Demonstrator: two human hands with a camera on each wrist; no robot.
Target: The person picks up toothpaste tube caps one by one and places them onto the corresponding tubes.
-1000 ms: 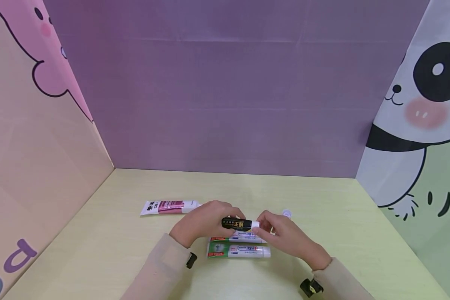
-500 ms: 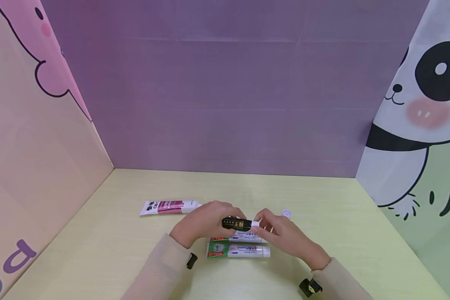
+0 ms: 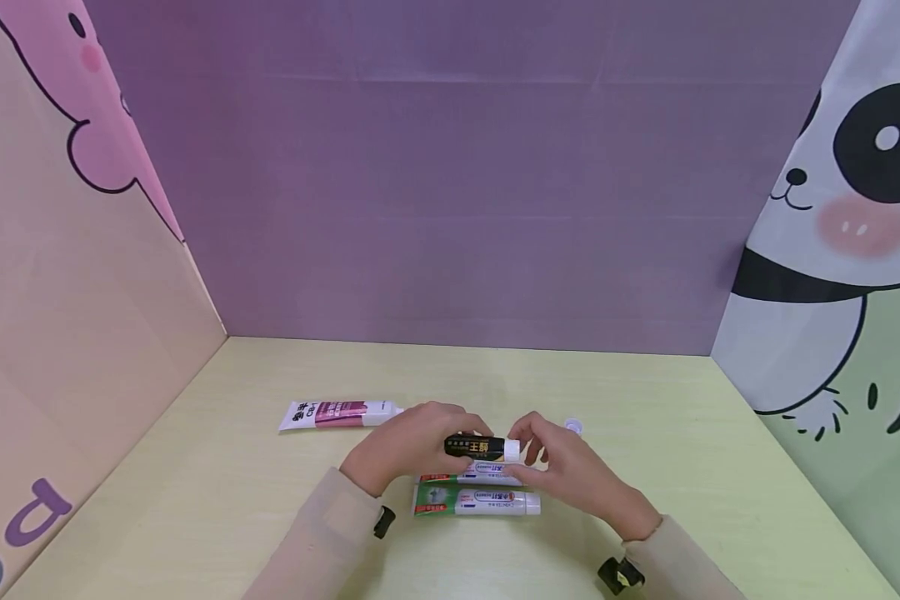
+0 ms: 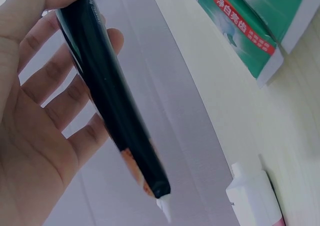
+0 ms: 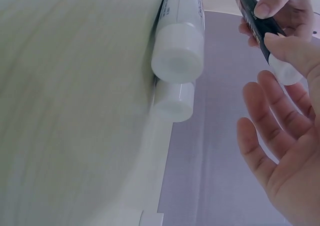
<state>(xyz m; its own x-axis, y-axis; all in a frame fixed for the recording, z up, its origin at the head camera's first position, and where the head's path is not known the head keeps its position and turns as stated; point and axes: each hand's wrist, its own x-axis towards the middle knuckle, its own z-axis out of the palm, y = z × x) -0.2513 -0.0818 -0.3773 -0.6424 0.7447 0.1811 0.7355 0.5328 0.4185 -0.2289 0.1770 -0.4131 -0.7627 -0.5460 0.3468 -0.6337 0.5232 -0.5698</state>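
The glossy black, slim, flexible-looking tube [image 3: 471, 447] with its white cylindrical cap [image 3: 512, 451] is held raised above two printed green-and-white tubes [image 3: 487, 502]. The left hand [image 3: 416, 437] grips the body between thumb and fingers. The right hand [image 3: 570, 469] is partly spread, thumb and fingers about the cap; contact cannot be confirmed. The body is probably light, smooth and easily squeezed: hold it gently, and reserve firm pressure for the stiffer cap.

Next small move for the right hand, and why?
Probably pinch the white cap with the right hand and turn it: the left hand grips the black tube, the cap sits at its end, and the right hand is spread beside it.
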